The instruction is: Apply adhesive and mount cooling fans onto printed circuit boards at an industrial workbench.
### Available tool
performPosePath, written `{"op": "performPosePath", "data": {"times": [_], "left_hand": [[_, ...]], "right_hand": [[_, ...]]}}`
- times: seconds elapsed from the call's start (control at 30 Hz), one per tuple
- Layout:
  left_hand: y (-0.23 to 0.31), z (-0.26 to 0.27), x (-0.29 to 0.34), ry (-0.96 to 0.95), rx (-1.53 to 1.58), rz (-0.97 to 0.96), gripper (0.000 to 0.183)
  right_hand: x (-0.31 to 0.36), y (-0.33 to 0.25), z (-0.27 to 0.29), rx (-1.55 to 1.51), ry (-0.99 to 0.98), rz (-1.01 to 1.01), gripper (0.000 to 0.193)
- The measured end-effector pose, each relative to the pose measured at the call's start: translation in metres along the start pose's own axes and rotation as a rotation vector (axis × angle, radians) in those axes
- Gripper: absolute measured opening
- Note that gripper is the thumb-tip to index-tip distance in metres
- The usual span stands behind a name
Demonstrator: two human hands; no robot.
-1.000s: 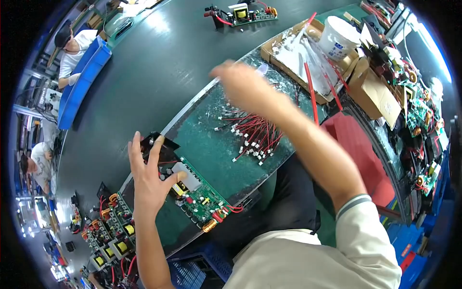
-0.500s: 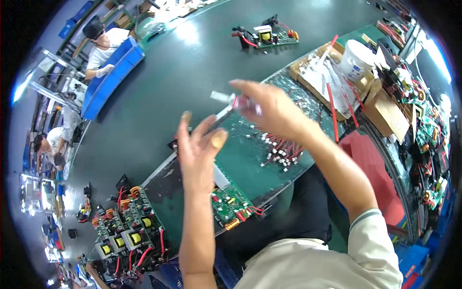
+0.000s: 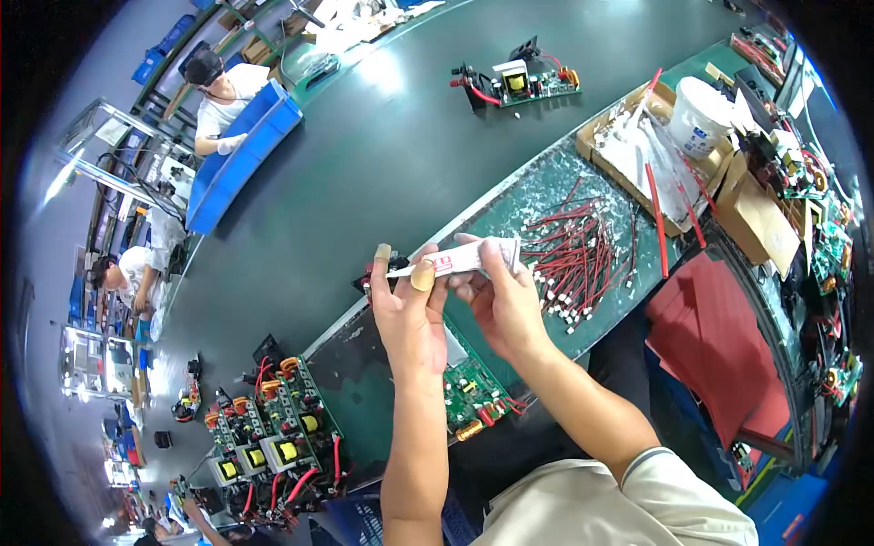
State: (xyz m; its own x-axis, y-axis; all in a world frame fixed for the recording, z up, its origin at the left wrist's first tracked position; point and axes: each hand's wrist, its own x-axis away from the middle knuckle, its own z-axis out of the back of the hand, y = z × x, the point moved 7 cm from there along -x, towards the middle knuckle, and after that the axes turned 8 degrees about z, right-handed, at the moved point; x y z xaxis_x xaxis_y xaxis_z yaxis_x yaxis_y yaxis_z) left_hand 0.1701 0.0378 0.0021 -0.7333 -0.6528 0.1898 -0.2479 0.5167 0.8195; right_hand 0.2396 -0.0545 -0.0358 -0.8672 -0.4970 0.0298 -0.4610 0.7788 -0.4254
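Observation:
A white squeeze tube [image 3: 466,258] with red print lies slantwise between my two hands over the workbench. My right hand [image 3: 512,314] pinches its flat, wide end between thumb and fingers. At the narrow end, my left hand [image 3: 410,323] closes around it, with yellowish finger cots on the thumb and one finger. Beneath my hands is a green circuit board [image 3: 466,389], partly hidden by my left forearm. A dark part with a bit of red [image 3: 364,280] shows just behind my left fingers.
Red wires [image 3: 583,246] with white connectors lie to the right, near a cardboard tray [image 3: 596,136] and white bucket [image 3: 699,116]. Assembled boards [image 3: 269,441] crowd the lower left; another board [image 3: 517,84] sits far back. A co-worker holds a blue bin [image 3: 241,164].
My right hand has come down and closer to my left, bringing the tube with it. My left fingers, spread apart before, have closed on the tube's narrow end. The view has shifted slightly.

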Motion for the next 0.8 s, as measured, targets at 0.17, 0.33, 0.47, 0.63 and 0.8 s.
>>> {"op": "performPosePath", "data": {"times": [0.17,0.33,0.47,0.63,0.8], "left_hand": [[0.048,0.028,0.008,0.108,-0.625,-0.389,0.078],[0.053,0.087,-0.003,0.102,-1.274,-0.647,0.074],[0.015,0.103,-0.019,-0.078,-1.235,-0.587,0.087],[0.001,0.12,-0.023,-0.108,-1.099,-0.399,0.095],[-0.002,0.114,-0.026,-0.172,-0.964,-0.36,0.088]], "right_hand": [[-0.013,-0.029,0.026,0.295,0.117,0.168,0.038],[0.0,-0.019,0.045,0.772,0.027,0.126,0.031],[0.008,-0.015,0.049,0.873,-0.002,0.191,0.021],[0.014,-0.015,0.048,1.004,-0.085,0.221,0.018],[0.012,-0.015,0.045,0.992,-0.143,0.302,0.013]]}}
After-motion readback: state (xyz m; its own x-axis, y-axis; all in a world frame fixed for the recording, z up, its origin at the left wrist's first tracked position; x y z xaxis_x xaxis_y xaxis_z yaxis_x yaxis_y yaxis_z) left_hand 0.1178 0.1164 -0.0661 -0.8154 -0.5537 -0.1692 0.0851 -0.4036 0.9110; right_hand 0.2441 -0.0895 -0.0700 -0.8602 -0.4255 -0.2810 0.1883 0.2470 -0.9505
